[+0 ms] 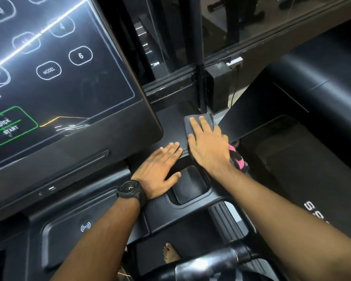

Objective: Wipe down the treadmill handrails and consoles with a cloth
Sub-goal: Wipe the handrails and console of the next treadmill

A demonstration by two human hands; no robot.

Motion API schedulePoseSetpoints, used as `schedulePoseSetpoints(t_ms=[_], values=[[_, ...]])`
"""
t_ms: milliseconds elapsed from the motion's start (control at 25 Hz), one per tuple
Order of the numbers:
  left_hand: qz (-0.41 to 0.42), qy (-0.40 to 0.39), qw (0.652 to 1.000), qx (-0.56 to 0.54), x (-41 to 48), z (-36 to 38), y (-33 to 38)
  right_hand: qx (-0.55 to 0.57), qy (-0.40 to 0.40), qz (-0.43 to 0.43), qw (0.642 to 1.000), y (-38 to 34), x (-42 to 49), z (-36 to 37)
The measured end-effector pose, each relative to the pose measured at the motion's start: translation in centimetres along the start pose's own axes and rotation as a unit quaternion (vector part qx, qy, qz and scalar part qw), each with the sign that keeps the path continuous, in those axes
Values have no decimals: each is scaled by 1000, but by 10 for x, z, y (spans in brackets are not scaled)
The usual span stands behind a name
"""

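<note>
Black watch (131, 192) at wrist of L hand (160, 169): chunky angular case, dark face w/ faint light marks, matte black strap. Both forearms bare to frame edge. Bare foot (170, 253), toes showing.

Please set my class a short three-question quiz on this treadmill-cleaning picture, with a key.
1. True or false: the right hand presses the grey cloth flat with straight fingers.
2. Which wrist bears the black watch? A left, B right.
3. Fill in: the green-outlined button reads QUICK ____.
Key: 1 true; 2 A; 3 START.
</note>
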State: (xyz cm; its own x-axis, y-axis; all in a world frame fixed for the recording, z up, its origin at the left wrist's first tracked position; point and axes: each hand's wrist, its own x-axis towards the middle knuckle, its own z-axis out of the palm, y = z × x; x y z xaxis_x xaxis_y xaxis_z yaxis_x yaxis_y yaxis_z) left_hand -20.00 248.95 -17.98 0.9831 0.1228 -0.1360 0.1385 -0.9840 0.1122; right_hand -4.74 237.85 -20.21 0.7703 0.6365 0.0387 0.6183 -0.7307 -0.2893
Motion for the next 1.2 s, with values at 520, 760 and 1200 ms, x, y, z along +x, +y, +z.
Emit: schedulePoseSetpoints(t_ms=[520, 760, 1200], values=[[6, 0, 1000, 2, 2, 2, -5, 14, -10, -140, 990, -11, 60, 5], [2, 3, 1000, -1, 2, 2, -4, 10, -34, -193, 981, -27, 80, 6], [4, 14, 1000, -6, 0, 5, -6, 201, -209, 202, 935, 16, 131, -6]])
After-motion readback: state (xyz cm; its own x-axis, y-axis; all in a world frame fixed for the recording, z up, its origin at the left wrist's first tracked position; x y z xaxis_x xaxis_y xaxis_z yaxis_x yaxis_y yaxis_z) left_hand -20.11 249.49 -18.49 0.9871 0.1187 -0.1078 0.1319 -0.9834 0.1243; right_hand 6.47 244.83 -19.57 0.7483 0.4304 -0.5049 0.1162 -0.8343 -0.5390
